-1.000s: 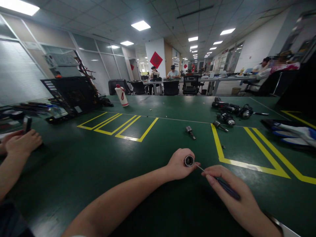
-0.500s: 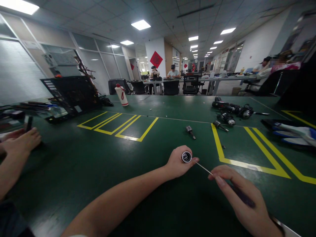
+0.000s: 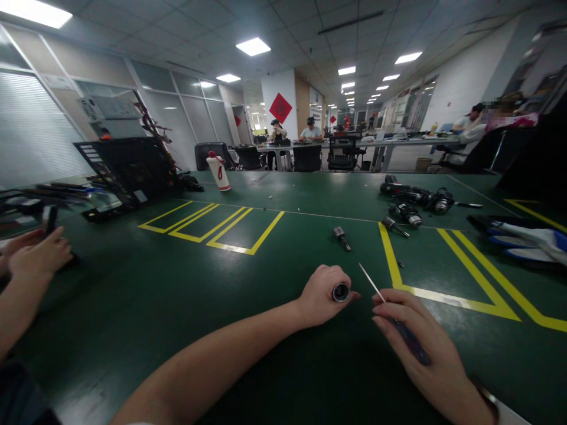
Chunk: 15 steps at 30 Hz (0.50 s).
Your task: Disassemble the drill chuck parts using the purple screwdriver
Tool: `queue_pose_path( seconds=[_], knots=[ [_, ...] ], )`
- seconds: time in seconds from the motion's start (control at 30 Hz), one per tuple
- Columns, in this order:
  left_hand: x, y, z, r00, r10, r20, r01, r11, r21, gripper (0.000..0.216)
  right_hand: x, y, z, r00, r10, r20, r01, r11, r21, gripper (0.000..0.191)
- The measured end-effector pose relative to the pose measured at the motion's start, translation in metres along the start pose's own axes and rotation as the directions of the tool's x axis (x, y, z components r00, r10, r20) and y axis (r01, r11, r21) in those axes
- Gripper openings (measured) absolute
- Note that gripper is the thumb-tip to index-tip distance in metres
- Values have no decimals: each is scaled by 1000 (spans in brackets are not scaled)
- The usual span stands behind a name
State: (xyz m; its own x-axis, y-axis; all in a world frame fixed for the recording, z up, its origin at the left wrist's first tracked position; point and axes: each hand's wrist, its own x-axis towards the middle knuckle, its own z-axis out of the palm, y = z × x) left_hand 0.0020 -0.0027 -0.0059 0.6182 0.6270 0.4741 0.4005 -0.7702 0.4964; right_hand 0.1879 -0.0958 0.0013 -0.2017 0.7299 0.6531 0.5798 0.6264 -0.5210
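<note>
The person's left hand [image 3: 321, 298] is closed in a fist around a round metal part [image 3: 341, 292], its open end turned toward the viewer just above the desk [image 3: 243, 289]; whether the fist rests on the surface cannot be told. The right hand [image 3: 416, 336] grips a thin-shafted tool [image 3: 374, 285] by its dark handle, most likely a screwdriver. Its shaft slants up and left, the tip in the air beside the left hand, touching nothing.

As for progress, the round part is in hand and the tool is out, but with the tip clear of the opening, no work on the part appears to be under way at this instant. The inside is too small and dark to show whether anything has been loosened, removed or fitted, so what is left there cannot be told.

Beyond the hands, a stemmed metal piece [image 3: 341, 235] lies loose, and a tiny metal bit [image 3: 401, 264] sits inside the yellow tape outline [image 3: 456, 298]. Farther right are a second stemmed piece [image 3: 393, 225], a black-and-metal assembly [image 3: 408, 213] and a cluster of dark tool parts [image 3: 416, 193], all apart from the held part.
</note>
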Motion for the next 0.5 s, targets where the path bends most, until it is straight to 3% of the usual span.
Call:
queue_pose_path(
  seconds=[0.13,0.27,0.37,0.5],
  knots=[
    [1,8,0,990,62,124,-68,997,41,22,2,4,3,999,-22,26,22,1000,-10,19],
    [2,15,-1,974,-58,218,56,998,14,38,0,6,8,1000,-26,-8,26,1000,-15,25],
    [3,19,-1,959,-129,254,130,991,12,48,-2,7,13,997,-37,64,38,999,-27,29],
    [2,23,2,943,-109,315,108,994,22,50,-3,6,14,992,-80,96,82,996,-22,28]
  ],
)
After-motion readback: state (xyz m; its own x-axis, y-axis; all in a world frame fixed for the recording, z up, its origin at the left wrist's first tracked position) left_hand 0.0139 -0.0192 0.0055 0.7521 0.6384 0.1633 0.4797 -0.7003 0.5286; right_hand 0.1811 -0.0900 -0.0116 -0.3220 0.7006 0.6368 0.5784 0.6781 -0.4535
